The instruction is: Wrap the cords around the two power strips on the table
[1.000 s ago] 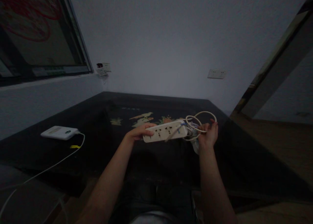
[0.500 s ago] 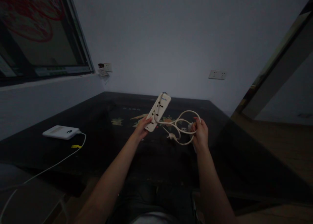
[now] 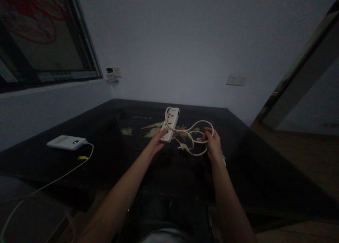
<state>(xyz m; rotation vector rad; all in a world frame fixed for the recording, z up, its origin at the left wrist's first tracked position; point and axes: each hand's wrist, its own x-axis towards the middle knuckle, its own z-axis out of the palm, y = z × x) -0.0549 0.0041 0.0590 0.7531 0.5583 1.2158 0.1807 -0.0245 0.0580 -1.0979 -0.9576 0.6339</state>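
Note:
My left hand (image 3: 157, 141) is closed around the lower end of a white power strip (image 3: 172, 119), which tilts with its far end leaning to the right. From that far end a white cord (image 3: 199, 122) bends back over the strip and runs in loose loops to the right. The loops pass through the closed fingers of my right hand (image 3: 213, 144). The cord's plug (image 3: 183, 147) dangles between both hands. Just behind my right wrist a small pale thing (image 3: 224, 159) shows, too covered to name.
The dark table (image 3: 111, 130) has a painted flower pattern. At its left lie a white power bank (image 3: 66, 142) with a cable (image 3: 66, 174) and a yellow scrap (image 3: 83, 158). Wall sockets (image 3: 236, 80) sit behind on the right, with a loose socket box (image 3: 113, 74) by the window.
The power strip has turned more upright and its far end has shifted left and lower. My right hand has moved slightly left with the cord loops. A pale thing now shows behind my right wrist.

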